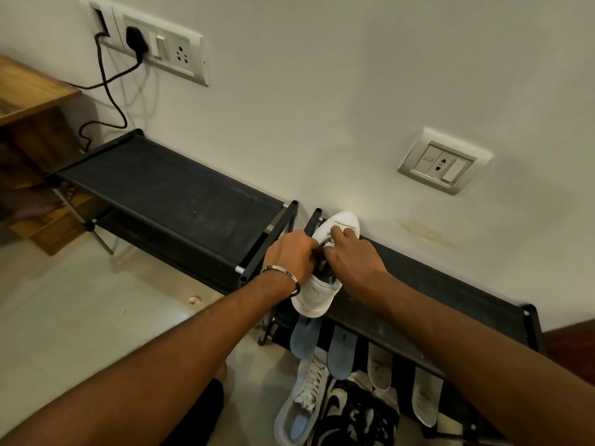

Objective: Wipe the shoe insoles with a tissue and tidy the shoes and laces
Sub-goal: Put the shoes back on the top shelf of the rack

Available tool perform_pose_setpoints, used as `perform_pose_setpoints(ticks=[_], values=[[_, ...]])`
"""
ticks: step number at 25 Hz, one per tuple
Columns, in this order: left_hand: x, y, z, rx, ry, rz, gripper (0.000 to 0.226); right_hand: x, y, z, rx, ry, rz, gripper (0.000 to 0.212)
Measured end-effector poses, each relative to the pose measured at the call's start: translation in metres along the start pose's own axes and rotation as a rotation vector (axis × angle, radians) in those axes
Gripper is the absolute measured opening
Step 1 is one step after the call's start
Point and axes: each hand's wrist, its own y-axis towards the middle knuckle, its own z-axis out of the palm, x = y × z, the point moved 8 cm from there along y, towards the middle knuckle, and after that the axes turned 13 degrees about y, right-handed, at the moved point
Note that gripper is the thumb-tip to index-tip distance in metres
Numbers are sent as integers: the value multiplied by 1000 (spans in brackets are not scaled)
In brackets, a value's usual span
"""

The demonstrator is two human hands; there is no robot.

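White sneaker point(317, 294): Sits on the top shelf of the right-hand shoe rack point(428, 294), toe to the wall and heel jutting over the front edge, both hands working at its lace area.

Left hand point(289, 254): Wearing a metal bangle point(283, 274), it is on the sneaker's left flank near the tongue; its fingers curl in toward the laces, apparently pinching them, though the fingertips are hidden.

Right hand point(352, 255): It lies over the sneaker's tongue and right side, index finger extended toward the toe, the other fingers bent onto the lacing; whether they clamp a lace cannot be told.

Insoles: Two blue insoles point(304, 336) and two pale insoles point(380, 368) stand propped against the rack below and in front of the sneaker, outside any shoe.

Other shoes: A second white sneaker point(301, 403), laced, with a blue lining showing, lies on the floor below the insoles; a black-and-white shoe point(351, 413) lies just beside it.

Tissue: None is visible.

Progress: Judging by the layout, the lace-tidying of one shoe is underway; the insoles are not yet refitted and the floor shoes are not yet racked, so much seems left. Whether the insoles have been wiped cannot be told.

Surroundings: A second, bare black rack point(167, 188) stands to the sneaker's left.
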Motion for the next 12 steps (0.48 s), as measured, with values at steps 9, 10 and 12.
perform_pose_setpoints(ticks=[9,10,12], values=[[-2,-2,4,23,5,1,23,6,1,0,97,-56,-70,54],[0,-2,4,20,-10,-4,24,3,3,-1,80,15,-91,47],[0,-4,3,12,-38,-12,23,-8,3,-6,15,253,-103,29]])
